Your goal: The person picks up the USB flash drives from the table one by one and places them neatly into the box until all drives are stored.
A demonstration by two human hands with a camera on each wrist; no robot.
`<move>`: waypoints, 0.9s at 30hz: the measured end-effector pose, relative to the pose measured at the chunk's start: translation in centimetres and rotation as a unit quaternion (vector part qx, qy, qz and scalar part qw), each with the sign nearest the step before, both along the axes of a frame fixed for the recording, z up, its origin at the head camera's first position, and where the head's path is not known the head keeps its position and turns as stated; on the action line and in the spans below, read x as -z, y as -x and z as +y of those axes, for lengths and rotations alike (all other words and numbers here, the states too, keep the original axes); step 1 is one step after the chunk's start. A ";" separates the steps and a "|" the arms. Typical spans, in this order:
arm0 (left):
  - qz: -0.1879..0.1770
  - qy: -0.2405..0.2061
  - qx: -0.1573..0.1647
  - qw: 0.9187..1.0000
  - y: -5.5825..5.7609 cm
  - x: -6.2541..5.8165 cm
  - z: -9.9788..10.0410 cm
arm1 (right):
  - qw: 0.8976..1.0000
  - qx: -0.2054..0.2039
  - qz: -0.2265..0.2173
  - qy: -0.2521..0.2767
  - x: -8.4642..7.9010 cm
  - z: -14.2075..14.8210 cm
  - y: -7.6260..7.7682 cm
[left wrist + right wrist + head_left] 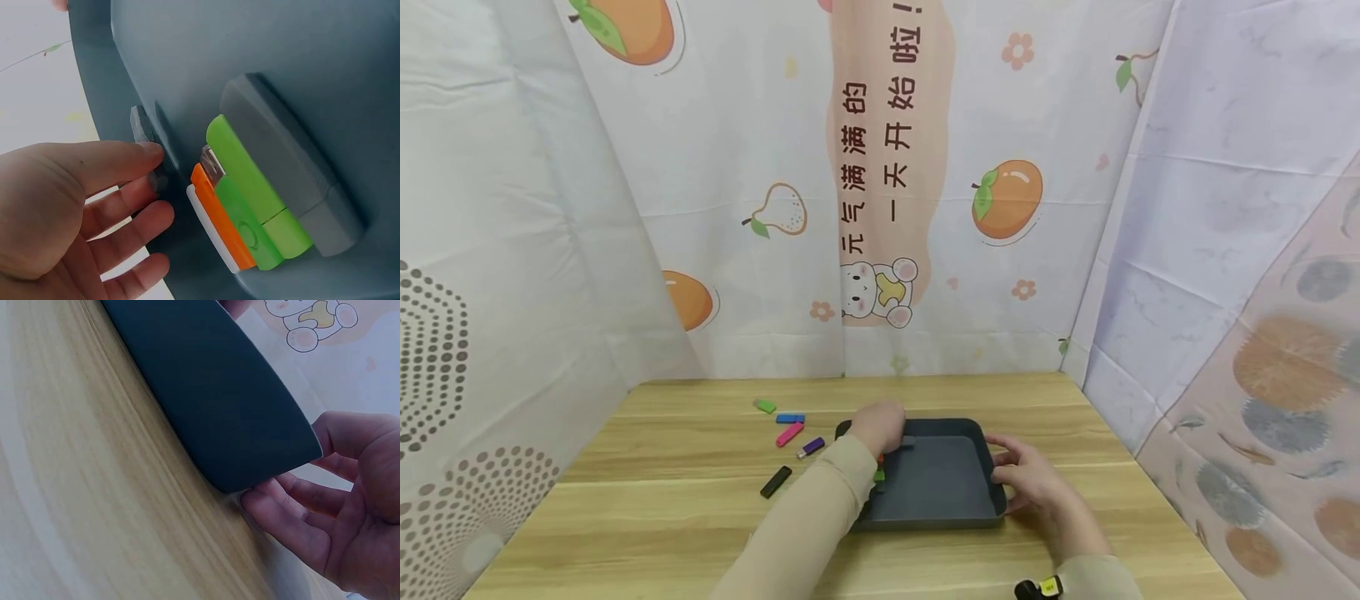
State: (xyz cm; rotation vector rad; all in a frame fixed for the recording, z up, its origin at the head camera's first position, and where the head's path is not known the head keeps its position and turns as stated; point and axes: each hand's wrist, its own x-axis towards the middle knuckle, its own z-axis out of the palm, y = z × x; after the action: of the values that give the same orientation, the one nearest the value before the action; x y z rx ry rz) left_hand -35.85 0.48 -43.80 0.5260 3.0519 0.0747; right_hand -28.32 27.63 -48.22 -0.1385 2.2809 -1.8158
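My left hand (pixel 880 427) reaches into the left end of a dark grey tray (pixel 951 483). In the left wrist view its thumb and index finger pinch a grey, partly see-through USB stick (pixel 139 124) beside the tray wall. Next to those fingers lies a row of USB sticks on the tray floor: a white one (pixel 212 230), an orange one (pixel 222 219), a green one (pixel 247 222), a light green one (pixel 250 178) and a larger grey one (pixel 275 144). My right hand (pixel 1028 475) holds the tray's right side, with its fingers at the corner.
Left of the tray on the wooden table (pixel 685 500) lie a green stick (pixel 765 406), a blue stick (pixel 790 418), a pink stick (pixel 789 434), a purple stick (pixel 811 447) and a black stick (pixel 776 482). A printed curtain (pixel 760 292) hangs behind the table.
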 end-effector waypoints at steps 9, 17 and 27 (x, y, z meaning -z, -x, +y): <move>0.007 0.031 -0.010 0.999 0.3 0.4 0.3 | 1.000 0.002 -0.001 0.001 0.0 0.0 0.2; 0.018 0.035 -0.006 0.999 0.4 1.0 0.2 | 1.000 -0.002 -0.002 0.002 0.1 0.0 0.1; 0.021 0.052 -0.005 0.998 0.0 0.5 0.2 | 1.000 0.001 0.000 -0.001 0.1 0.0 0.1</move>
State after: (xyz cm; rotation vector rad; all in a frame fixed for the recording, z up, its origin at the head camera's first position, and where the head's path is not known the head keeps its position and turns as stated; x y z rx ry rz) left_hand -35.85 0.71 -44.29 0.5106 3.0786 -0.0963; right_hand -28.41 27.65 -48.34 -0.1353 2.2820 -1.8151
